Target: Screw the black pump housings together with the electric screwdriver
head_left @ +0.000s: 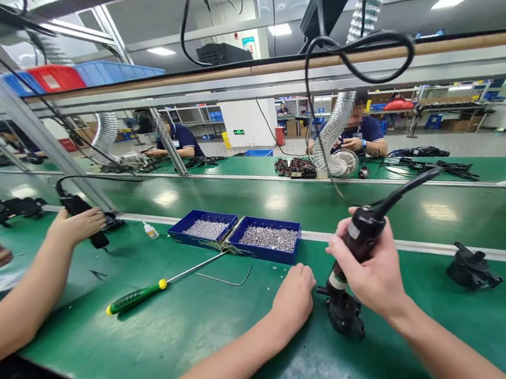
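My right hand (376,269) is wrapped round a black electric screwdriver (363,231), its cable leading up to the right. The screwdriver points down, tilted, with its lower end at a black plastic part (343,315) on the green bench. My left hand (296,295) rests on the bench just left of that part, fingers curled closed beside its short stub; whatever they hold is hidden. Behind my hands stand two blue trays, a right one (299,246) and a left one (179,232), both with small metal screws. A few tiny pieces lie loose before the right tray.
A green-yellow screwdriver (137,298) and a bent hex key (232,283) lie left of my hands. A second black part (470,267) sits at the right. At the left, a co-worker's hand (73,227) holds another electric screwdriver (83,213). A small white bottle (150,231) stands near the trays.
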`<state>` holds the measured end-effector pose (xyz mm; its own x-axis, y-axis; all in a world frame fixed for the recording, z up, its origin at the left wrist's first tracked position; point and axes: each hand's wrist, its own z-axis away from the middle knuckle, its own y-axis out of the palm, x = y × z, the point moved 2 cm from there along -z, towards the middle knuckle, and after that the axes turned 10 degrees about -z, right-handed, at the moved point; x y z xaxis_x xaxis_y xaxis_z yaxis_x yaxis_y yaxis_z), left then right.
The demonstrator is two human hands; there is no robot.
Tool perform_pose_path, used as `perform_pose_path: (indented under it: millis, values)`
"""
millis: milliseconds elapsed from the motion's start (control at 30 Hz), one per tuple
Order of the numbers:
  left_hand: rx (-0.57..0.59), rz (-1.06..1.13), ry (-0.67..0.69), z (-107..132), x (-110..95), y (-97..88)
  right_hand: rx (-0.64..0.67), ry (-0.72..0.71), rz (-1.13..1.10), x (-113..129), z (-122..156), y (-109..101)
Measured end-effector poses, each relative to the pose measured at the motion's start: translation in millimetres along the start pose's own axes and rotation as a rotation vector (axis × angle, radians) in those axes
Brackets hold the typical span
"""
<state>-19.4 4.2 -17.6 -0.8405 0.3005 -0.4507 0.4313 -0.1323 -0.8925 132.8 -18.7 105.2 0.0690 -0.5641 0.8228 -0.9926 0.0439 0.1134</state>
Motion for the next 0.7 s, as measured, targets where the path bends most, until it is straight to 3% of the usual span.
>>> perform_pose_path:
  millis: [133,267,467,700]
  values:
    - [0.276,0.447,-0.237,14,-7,4.2,-0.015,0.017,0.024,7,-4,-5]
    - [0.492,0.631,-0.367,17,-14,9.6,0.051,0.039,0.039,7,-3,0]
    - [0.524,0.82,-0.422,17,-16,4.6,0.084,0.042,0.039,7,-3,1]
    - [0.49,0.967,-0.484,36,-23,-14.7,0.059,0.059,0.1,4,5,4]
